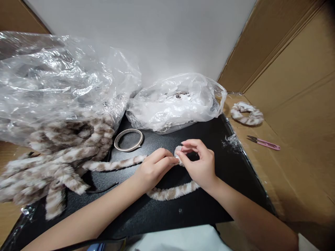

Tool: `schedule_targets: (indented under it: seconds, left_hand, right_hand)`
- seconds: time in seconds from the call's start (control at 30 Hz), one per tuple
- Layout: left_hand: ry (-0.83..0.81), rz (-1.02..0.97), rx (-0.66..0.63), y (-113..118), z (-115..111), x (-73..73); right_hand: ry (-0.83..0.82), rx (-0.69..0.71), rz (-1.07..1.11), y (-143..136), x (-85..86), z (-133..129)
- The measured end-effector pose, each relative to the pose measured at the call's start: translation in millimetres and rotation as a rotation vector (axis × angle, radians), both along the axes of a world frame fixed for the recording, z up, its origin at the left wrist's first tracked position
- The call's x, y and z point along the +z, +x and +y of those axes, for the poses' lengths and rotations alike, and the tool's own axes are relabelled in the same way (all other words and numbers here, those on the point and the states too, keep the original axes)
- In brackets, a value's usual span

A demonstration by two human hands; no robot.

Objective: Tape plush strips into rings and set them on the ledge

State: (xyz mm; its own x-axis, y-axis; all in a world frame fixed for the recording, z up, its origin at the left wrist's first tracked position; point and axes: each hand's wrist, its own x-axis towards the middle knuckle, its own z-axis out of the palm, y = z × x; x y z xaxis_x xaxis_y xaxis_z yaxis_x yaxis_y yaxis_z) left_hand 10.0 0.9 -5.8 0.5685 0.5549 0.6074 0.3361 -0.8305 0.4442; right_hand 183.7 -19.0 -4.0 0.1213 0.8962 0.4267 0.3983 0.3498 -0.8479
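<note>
Near the middle of the black table [191,209], my left hand [157,167] and my right hand [200,162] meet at a small whitish piece [178,150]. My right thumb and fingers pinch this piece. The left fingers are pressed together beside it; what lies between them is mostly hidden. A brown-and-white furry strip [172,192] curves on the table below both hands, its ends hidden by them. Another furry strip [117,164] runs from the left pile to behind my left hand. Whether the two strips join cannot be seen.
A plastic bag [65,80] and a pile of furry strips [62,153] fill the left. A tape roll [128,140] lies before a second bag [175,104] with white pieces. Pink snips [264,142] and a furry ring [247,114] rest on cardboard at right.
</note>
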Motion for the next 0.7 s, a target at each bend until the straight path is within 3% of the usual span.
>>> schedule_targets:
  seconds: [0.4,0.7]
  left_hand:
    - [-0.225,-0.131,-0.045,1.3,3.3,2.4]
    - [-0.442,-0.159,0.114,4.1,0.7,5.3]
  right_hand:
    - [0.126,0.029,-0.143,4.3,-1.9,-0.3]
    - [0.445,0.04,-0.35,8.5,1.0,1.5]
